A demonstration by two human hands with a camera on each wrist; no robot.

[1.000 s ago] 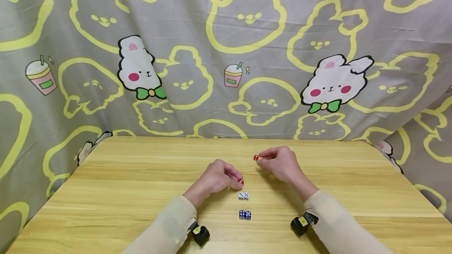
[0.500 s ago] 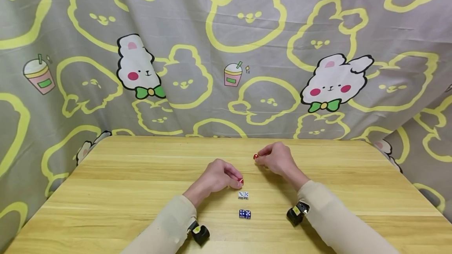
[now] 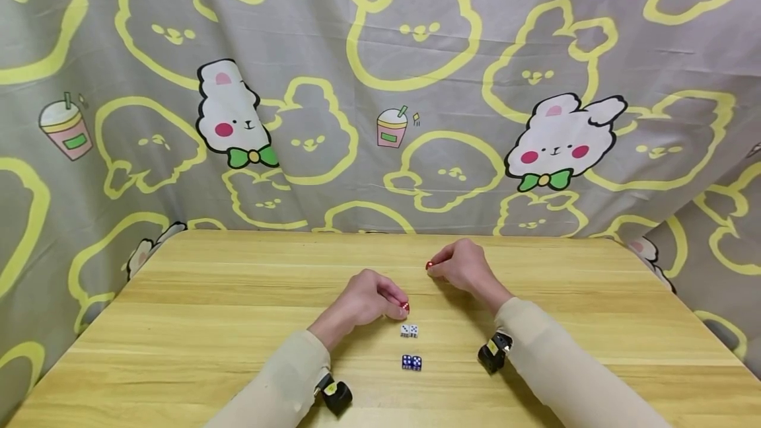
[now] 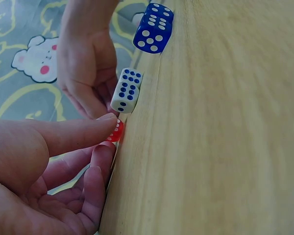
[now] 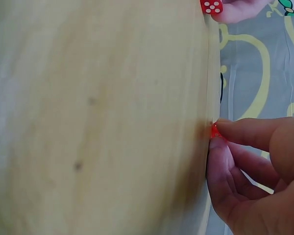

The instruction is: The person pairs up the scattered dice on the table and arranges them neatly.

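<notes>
Between thumb and fingers my left hand [image 3: 370,297] pinches a red die [image 3: 405,307] on the table, just behind a pair of white dice [image 3: 409,330]. In the left wrist view, that red die [image 4: 117,131] is partly covered by the thumb. Farther back and to the right, my right hand [image 3: 465,265] pinches a second red die [image 3: 429,265] between thumb and fingertips. The right wrist view shows this die [image 5: 216,131] low against the tabletop, mostly hidden by the fingers. Two blue dice [image 3: 411,362] sit side by side, nearer to me than the white ones.
The wooden table [image 3: 238,349] ends at a grey curtain [image 3: 333,51] with yellow outlines and rabbit drawings. A black wrist camera [image 3: 336,396] is strapped on the left sleeve, and another black camera [image 3: 492,353] on the right sleeve.
My right hand has shifted slightly left; its fingers now close around the far red die, which showed more before. The left hand and the white and blue dice stay in place.
</notes>
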